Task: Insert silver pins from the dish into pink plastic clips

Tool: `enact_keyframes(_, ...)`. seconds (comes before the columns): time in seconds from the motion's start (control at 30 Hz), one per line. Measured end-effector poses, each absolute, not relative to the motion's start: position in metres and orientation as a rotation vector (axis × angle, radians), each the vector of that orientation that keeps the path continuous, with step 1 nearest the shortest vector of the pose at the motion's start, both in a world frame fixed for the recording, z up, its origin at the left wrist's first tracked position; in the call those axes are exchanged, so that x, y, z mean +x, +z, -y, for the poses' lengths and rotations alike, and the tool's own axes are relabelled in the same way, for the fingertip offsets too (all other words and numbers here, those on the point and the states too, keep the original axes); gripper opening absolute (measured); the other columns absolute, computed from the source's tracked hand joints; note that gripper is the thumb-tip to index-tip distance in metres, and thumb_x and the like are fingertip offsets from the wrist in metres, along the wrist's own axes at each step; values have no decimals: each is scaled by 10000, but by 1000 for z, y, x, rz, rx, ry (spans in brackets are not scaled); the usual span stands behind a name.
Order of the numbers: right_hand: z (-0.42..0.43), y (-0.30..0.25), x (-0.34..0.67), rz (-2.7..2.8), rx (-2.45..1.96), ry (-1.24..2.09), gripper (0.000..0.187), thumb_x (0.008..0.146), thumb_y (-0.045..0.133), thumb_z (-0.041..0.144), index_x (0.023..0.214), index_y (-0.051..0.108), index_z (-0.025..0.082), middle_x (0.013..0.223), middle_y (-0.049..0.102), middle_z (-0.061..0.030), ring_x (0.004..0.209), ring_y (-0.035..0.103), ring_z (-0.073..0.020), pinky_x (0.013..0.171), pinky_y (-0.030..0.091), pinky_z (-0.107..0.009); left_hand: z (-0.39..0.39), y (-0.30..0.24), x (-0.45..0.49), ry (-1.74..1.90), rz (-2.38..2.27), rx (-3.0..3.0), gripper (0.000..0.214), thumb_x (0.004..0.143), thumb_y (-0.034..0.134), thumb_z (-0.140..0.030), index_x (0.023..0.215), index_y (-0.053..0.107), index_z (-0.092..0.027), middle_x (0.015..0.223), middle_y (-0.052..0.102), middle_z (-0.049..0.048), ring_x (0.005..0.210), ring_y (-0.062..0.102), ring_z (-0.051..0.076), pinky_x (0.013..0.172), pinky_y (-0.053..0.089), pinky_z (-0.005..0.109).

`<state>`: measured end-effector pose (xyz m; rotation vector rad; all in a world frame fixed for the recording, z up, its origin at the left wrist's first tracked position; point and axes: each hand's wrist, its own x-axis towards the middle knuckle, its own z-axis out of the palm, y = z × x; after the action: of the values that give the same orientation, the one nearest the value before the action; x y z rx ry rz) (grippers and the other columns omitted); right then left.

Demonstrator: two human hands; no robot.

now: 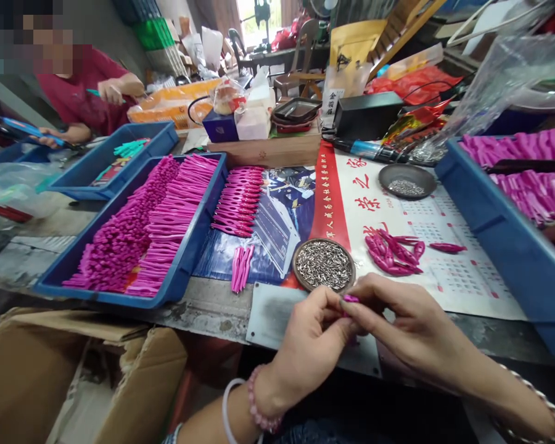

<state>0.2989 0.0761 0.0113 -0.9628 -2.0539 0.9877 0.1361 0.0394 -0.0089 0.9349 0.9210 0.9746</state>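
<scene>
My left hand [311, 345] and my right hand [400, 320] meet above the table's near edge. Their fingertips pinch a small magenta plastic piece [350, 298] between them, mostly covered by the fingers. Just beyond the fingers stands a round bowl [300, 279] of short, shiny metal pins [324, 262]. Curved magenta pieces [393, 254] lie in a loose pile past my right hand, with a single one [448, 247] beside it. To the left, a few slim magenta pieces [242, 269] lie side by side, and a neat row [238, 200] of similar ones sits farther back.
A blue tray [164, 300] of stacked magenta pieces stands at left; another blue bin [499, 246] borders the right. A dark dish [385, 185] and an electric screwdriver [370, 150] lie farther back. Across the table a co-worker [90, 86] sits. An open cardboard box [134, 370] is below.
</scene>
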Motion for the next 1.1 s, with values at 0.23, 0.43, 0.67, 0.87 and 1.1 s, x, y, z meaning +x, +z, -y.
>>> enact_keyframes(0.23,-67,-5,325,2079,-982,897,119,967,569,186,850,566,206,693,564,39,582,536,-93,534,399,-190,-42,-26,158,941,-873,997,229,853,665,-343,855,526,-162,754,589,10,701,551,121,657,428,258)
enact_keyframes(0.43,-64,-14,334,2072,-1014,893,111,970,562,180,861,563,198,706,587,22,583,552,-109,542,412,-211,-43,-37,162,919,-882,1085,149,875,627,-280,873,531,-166,768,585,9,707,541,121,650,420,257)
enact_keyframes(0.67,-63,-13,331,2017,-1025,899,142,963,552,218,825,558,190,674,561,18,564,531,-115,520,402,-217,-45,-30,161,893,-915,1101,132,887,613,-264,852,534,-164,753,580,-4,690,521,98,641,412,226)
enact_keyframes(0.87,-68,-4,329,1658,-1211,1338,256,922,620,354,729,568,194,650,589,-1,561,548,-133,496,430,-220,-49,-15,168,875,-880,866,243,816,718,-318,833,546,-148,735,619,2,678,599,90,645,464,193)
enact_keyframes(1.1,-66,-15,320,640,-1019,2126,358,780,788,390,698,495,202,388,424,95,292,354,-60,308,329,-156,-44,-14,175,791,-787,440,358,792,715,-445,849,565,-125,756,717,106,559,676,138,518,552,210)
